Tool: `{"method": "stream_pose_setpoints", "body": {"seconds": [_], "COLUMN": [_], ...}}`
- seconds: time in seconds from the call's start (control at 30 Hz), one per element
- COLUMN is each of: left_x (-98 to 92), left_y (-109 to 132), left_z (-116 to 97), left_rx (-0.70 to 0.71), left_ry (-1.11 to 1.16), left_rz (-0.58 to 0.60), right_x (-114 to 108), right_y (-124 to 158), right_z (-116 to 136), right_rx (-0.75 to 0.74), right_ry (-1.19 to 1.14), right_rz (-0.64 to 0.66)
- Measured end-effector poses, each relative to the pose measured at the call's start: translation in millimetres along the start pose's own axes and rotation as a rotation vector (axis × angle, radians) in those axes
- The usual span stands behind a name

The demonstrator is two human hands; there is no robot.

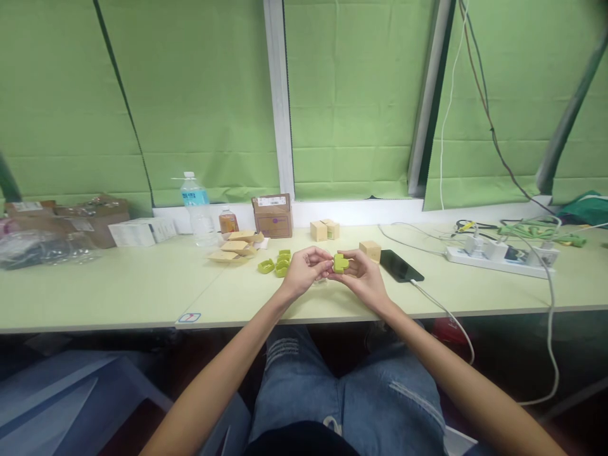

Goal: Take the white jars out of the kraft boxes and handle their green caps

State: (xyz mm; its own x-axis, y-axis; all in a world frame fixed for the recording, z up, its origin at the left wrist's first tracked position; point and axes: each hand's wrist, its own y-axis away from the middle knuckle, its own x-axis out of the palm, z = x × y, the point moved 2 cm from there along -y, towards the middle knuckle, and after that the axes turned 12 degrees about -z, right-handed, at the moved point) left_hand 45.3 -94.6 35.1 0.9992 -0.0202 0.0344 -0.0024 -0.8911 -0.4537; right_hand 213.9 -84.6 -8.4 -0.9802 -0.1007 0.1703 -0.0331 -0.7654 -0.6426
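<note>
Currently your left hand (pixel 304 271) and right hand (pixel 365 277) close their fingertips on the green piece (pixel 340 263) just above the table (pixel 142 291), which looks light, stiff and slick, so pinch its flat sides; spare green pieces (pixel 274 265) lie at nine o'clock.

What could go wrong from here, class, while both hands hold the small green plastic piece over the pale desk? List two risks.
The small green plastic piece is held in the fingertips of the left hand and right hand; it might slip and bounce off the pale desk. The flat black phone lies beside the right hand; a stray move could nudge it or tug its white cable.
</note>
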Motion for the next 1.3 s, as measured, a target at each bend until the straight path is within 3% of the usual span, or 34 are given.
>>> {"method": "stream_pose_setpoints", "body": {"seconds": [0.2, 0.4, 0.67, 0.87, 1.0, 1.2, 1.3], "left_x": [-5.6, -13.8, -16.1, -17.3, -15.0, -10.6, -7.9], "left_y": [1, -2, -2, 3, 3, 3, 5], "left_z": [-10, -4, 3, -7, -5, 2, 1], "left_rx": [0.011, -0.112, -0.134, -0.147, -0.111, -0.221, -0.268], "left_ry": [-0.022, 0.005, -0.032, -0.092, -0.079, 0.085, 0.159], "left_rz": [0.124, 0.275, 0.267, 0.451, 0.388, 0.305, 0.330], "right_x": [2, 4, 7, 9, 9, 5, 0], "right_y": [1, 4, 6, 7, 7, 3, -2], "right_z": [0, 9, 19, 20, 21, 24, 27], "right_rx": [0.041, 0.123, 0.102, 0.140, 0.112, 0.121, 0.191], "right_ry": [-0.080, -0.117, -0.114, -0.078, -0.006, 0.027, -0.049], "right_rz": [0.081, 0.128, 0.144, 0.229, 0.219, 0.187, 0.221]}}
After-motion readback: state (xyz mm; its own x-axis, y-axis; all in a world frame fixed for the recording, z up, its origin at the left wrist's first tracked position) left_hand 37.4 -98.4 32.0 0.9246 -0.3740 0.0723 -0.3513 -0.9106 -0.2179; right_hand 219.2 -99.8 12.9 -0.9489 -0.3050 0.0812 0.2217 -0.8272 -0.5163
